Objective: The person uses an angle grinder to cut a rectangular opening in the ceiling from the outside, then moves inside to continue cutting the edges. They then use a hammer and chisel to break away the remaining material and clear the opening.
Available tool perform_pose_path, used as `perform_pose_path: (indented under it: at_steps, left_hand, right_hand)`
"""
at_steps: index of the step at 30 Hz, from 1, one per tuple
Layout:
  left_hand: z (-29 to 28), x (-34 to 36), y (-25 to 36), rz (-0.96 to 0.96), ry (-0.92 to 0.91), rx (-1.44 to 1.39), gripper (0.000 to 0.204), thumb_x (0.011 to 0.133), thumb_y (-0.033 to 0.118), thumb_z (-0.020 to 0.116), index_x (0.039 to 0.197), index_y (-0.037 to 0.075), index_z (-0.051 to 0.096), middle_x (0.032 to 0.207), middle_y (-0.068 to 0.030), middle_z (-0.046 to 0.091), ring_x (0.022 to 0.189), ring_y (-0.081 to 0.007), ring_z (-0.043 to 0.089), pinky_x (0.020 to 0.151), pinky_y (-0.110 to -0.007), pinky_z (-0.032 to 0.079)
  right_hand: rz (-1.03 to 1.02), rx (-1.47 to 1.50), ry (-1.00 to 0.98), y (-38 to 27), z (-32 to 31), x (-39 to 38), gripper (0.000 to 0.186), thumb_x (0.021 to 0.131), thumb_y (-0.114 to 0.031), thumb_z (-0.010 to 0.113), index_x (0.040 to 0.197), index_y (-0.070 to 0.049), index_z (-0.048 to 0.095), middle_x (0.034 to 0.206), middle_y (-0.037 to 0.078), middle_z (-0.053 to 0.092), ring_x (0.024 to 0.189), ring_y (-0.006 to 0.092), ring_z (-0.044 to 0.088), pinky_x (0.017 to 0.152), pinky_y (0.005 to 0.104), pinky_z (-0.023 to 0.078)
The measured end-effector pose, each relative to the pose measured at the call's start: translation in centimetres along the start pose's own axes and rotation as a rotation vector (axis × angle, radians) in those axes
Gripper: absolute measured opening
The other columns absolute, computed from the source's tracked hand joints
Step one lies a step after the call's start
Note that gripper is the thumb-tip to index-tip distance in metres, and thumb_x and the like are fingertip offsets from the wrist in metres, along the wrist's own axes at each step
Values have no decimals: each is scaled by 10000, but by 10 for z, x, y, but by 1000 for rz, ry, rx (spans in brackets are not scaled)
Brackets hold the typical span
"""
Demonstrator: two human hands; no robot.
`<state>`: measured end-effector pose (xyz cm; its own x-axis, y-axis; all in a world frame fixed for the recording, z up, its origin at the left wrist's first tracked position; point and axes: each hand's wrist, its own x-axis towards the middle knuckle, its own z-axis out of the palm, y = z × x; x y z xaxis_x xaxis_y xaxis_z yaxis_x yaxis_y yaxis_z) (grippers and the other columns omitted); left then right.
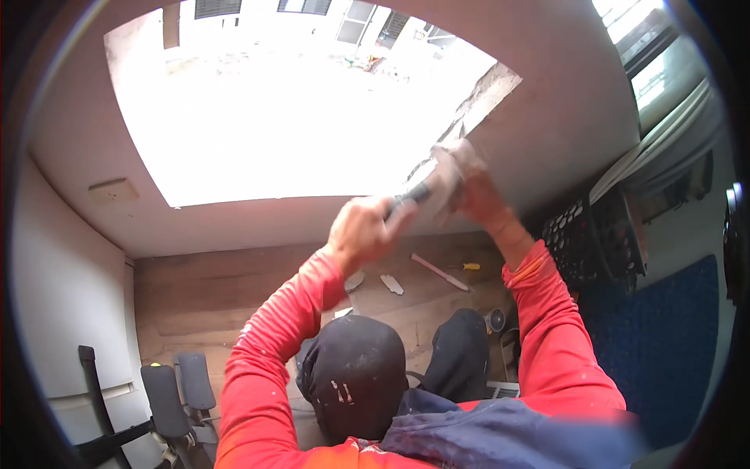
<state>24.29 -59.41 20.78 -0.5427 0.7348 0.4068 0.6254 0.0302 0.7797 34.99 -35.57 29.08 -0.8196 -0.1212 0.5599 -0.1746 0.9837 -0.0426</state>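
My left hand [363, 233] is closed round the dark grey handle of a tool [416, 193], held in front of the lower right edge of a bright opening [258, 152] in the wall. Just to its right, my right hand [471, 181] is raised at the tool's far end, close to the opening's broken right edge [492, 92]. Motion smears its fingers, and the tool's head is too blurred to make out. Below my hands, a pale stick [439, 272], a small yellow-handled tool [471, 266] and a white broken piece [391, 284] lie on the wooden floor.
Dark padded equipment [168, 399] stands at the lower left, beside a white cabinet [70, 313]. To the right are a black perforated basket [598, 242], a hanging pale curtain [664, 144] and a blue mat [664, 344]. A wall plate [114, 191] sits left of the opening.
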Motion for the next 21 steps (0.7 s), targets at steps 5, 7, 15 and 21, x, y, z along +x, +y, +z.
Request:
perform_pose_path:
  at_steps: [5,7,15,21]
  left_hand:
    - [3,-11,-30,301,381,-254,535,1086,502,575,945,-11,636,721,-219,585,627,-467,621,568,-465,499]
    - [9,-34,-45,314,331,-268,521,1064,511,615,920,11,597,720,-190,507,592,-433,552,558,-430,470]
    - [-21,-78,-19,135,224,-661,541,1073,540,668,910,32,579,691,-36,577,558,-125,549,511,-316,440]
    - [-55,-99,16,-154,258,-387,434,1154,410,586,929,40,558,618,-43,538,497,-134,532,500,-302,471]
  right_hand:
    - [-109,105,152,0,-1,-2,208,998,-94,736,1015,-37,536,994,179,583,860,421,622,799,509,530]
    - [11,83,49,-1,-2,0,219,999,-109,745,1017,-38,539,989,176,583,877,416,626,808,498,533]
    - [-67,-39,32,-59,6,-65,341,945,-272,847,812,-52,624,942,148,627,920,348,643,758,451,517]
    - [763,983,-23,-83,54,-101,449,949,-356,848,687,-98,591,711,71,631,619,294,616,586,421,482]
